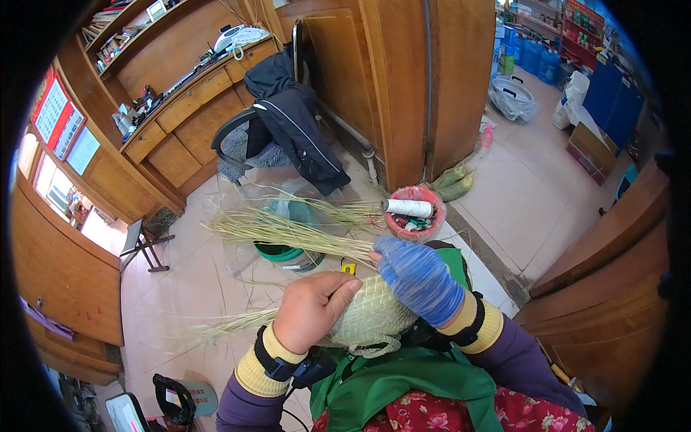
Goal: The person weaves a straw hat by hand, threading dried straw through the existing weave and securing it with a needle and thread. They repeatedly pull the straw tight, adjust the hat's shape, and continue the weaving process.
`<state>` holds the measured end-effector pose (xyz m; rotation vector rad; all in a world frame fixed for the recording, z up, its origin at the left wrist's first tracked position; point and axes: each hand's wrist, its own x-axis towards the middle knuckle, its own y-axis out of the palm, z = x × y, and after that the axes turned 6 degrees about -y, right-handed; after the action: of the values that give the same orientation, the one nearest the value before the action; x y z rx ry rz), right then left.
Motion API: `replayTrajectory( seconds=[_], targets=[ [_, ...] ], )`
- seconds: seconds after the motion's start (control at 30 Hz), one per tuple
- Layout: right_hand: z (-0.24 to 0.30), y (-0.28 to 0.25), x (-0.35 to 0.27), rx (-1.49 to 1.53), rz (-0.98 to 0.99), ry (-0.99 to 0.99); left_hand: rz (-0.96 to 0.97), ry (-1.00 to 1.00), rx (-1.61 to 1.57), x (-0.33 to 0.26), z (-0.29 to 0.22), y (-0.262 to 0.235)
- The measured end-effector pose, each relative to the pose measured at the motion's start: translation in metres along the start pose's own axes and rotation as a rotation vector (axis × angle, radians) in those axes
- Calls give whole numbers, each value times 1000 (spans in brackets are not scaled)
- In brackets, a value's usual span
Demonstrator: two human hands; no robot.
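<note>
On my lap lies a pale green woven straw basket, with a twisted straw loop at its lower edge. Long loose straw strands fan out from it to the far left, and a second bunch trails out below my left hand. My right hand, in a blue knitted glove, is closed round the base of the strands, fingertips pinching them. My bare left hand is closed at the basket's left side, thumb pressed on the forefinger; what it pinches is hidden. A yellow tape measure shows between the hands.
Beyond the strands stand a green bucket and a pink basin with a white thread spool across it. A chair with a dark jacket is farther off. Wooden cabinet at centre back; small folding stool at left.
</note>
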<state>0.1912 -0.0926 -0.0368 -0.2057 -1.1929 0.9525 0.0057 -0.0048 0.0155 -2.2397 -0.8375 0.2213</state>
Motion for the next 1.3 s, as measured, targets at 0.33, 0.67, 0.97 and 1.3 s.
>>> replayTrajectory(
  seconds=[0.33, 0.67, 0.97, 1.3],
  targets=[
    [-21, -15, 80, 1313, 411, 435, -93, 58, -139, 0, -6, 9],
    [-8, 15, 120, 924, 860, 390, -111, 167, -20, 2, 0, 14],
    [-36, -98, 76, -372, 294, 189, -7, 57, -172, -3, -16, 3],
    [22, -91, 12, -35, 398, -234, -99, 144, -78, -1, -11, 8]
  ],
)
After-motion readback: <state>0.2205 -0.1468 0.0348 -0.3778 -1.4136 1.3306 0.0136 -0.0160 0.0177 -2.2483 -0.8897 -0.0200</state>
